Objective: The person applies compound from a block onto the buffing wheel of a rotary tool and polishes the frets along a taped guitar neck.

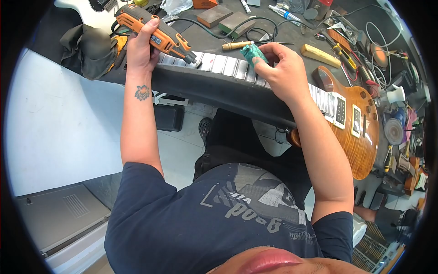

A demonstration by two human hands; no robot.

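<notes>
My left hand (140, 51) is wrapped round an orange and black rotary tool (157, 37), its nose pointing down and to the right. The tool's tip sits close over the guitar neck (221, 64); whether it touches cannot be made out. Silvery-white strips cover the fretboard between the frets. Between the thumb and fingers of my right hand (285, 68) is a green chunk of what looks like polishing compound (254, 54), held just above the neck. The guitar's amber flame-top body (360, 141) lies to the right, beyond my right forearm.
Behind the neck lie two blocks (235, 23), a wooden-handled tool (237, 45) and a yellowish wooden piece (320, 55). The black cord (228, 36) loops across the bench. Dark cloth (93, 48) lies at left, pliers (344, 55) and more tools at right. A white guitar body (93, 18) is at the upper left.
</notes>
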